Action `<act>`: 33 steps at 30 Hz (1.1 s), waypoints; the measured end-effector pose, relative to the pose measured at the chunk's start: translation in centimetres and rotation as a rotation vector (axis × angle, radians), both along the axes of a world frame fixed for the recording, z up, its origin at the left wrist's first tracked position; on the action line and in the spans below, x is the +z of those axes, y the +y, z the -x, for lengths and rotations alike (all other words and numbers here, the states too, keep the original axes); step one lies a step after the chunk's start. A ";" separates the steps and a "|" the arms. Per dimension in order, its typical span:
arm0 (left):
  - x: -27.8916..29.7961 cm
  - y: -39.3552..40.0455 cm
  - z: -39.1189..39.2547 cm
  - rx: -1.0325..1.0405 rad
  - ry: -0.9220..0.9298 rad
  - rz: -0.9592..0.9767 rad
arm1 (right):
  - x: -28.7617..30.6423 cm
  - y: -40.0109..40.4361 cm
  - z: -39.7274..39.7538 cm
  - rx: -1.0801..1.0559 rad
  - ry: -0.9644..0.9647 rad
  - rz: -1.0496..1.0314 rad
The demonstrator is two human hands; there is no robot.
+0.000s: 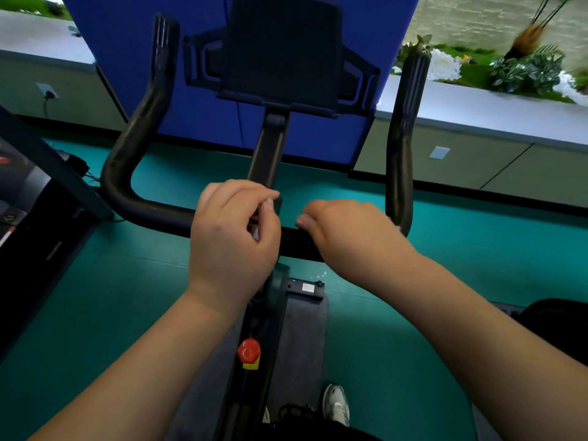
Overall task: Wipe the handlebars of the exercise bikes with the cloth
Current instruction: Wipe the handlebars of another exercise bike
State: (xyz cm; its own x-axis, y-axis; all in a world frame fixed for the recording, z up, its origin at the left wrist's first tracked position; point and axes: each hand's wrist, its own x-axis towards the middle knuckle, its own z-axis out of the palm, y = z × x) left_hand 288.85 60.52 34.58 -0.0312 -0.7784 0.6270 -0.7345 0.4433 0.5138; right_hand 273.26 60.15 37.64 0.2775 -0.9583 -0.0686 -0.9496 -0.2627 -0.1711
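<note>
Handlebars (152,214), black, on exercise bike over teal floor (95,297). Left hand (234,237) at handlebar centre, fingers curled, pinching something small. Right hand (346,230) just beside it, gripping crossbar.

A teal green floor (111,297) filled the lower part of the view, with faint seams running across it. An exercise bike (264,313) stood on it at the centre, its dark frame rising from a grey base plate (305,329) that lay flat on the floor. A white sneaker (335,405) rested on the floor just right of the frame, at the near edge. At the left, part of a dark machine (28,211) stood on the floor. At the far side, a blue panel (206,116) rose from the floor, flanked by low grey-green cabinets (461,163).
</note>
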 end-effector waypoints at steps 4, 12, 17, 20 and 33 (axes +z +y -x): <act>0.2 0.1 0.0 0.017 0.032 -0.013 | -0.4 -0.8 -2.5 0.012 -0.079 0.006; -0.4 -0.3 0.3 -0.029 -0.181 -0.065 | -0.8 0.3 -0.1 0.077 -0.173 0.046; -0.4 -0.3 0.5 -0.015 -0.226 -0.113 | -0.3 1.0 3.8 0.207 -0.110 0.060; -0.4 -0.3 0.4 -0.020 -0.243 -0.127 | -0.2 0.6 6.6 0.280 -0.051 0.082; 0.3 -1.5 1.7 0.084 -0.365 -0.203 | 0.9 -6.6 10.0 0.077 0.200 0.277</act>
